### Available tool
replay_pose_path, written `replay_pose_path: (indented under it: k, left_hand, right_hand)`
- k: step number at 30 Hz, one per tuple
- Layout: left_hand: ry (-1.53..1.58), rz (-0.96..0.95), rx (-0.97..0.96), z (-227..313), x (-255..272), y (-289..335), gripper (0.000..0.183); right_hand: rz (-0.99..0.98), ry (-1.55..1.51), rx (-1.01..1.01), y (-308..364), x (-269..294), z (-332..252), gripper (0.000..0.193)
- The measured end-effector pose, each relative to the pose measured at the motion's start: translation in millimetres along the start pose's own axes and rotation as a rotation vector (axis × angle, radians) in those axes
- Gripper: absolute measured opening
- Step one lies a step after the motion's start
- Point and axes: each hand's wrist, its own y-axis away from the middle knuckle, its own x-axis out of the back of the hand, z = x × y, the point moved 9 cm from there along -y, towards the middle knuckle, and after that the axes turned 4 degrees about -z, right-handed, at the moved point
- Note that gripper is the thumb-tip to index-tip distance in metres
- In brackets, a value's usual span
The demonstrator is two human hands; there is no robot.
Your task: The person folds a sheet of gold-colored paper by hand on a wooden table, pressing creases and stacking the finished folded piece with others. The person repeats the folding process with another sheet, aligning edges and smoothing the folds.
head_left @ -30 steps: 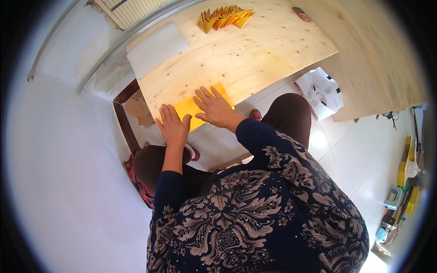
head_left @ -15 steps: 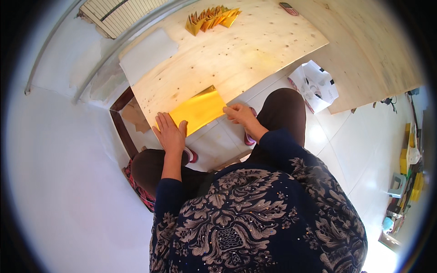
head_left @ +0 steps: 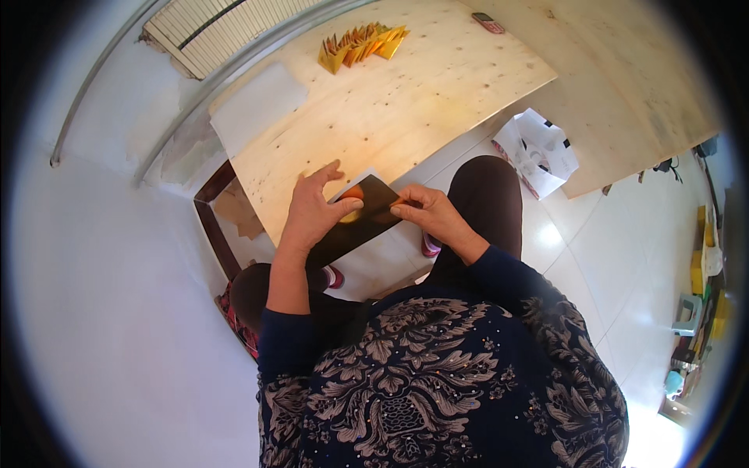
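Observation:
A gold foil paper sheet (head_left: 365, 225) is tilted up at the near edge of the wooden table (head_left: 421, 101), its shiny face looking dark with orange reflections. My right hand (head_left: 438, 215) pinches its right edge between thumb and fingers. At the sheet's left side is my left hand (head_left: 308, 209), open, with its thumb lying against the foil and its fingers spread and raised. Toward the table's far side stands a row of folded gold paper pieces (head_left: 360, 47).
A pale grey sheet (head_left: 261, 105) lies at the table's left. A phone (head_left: 488, 23) rests near the far right. Beyond the table's right edge is a white bag (head_left: 538, 152), beside another wooden board (head_left: 632, 101). My knees (head_left: 488, 195) are below the near edge.
The gold foil sheet has gone from lying flat and bright to tilted and dark. My left hand has lifted from its near left corner and moved right; my right hand now pinches its edge farther in.

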Motion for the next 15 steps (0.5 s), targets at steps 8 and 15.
replay_pose_path:
  k: [8, 15]
  left_hand:
    - [0.57, -0.103, 0.106, 39, -2, 9, 0.017]
    - [0.43, -0.06, 0.025, 69, 6, 16, 0.012]
  right_hand:
    - [0.162, 0.249, 0.158, 18, 17, -62, 0.022]
    - [0.142, 0.164, 0.265, 21, 14, -122, 0.022]
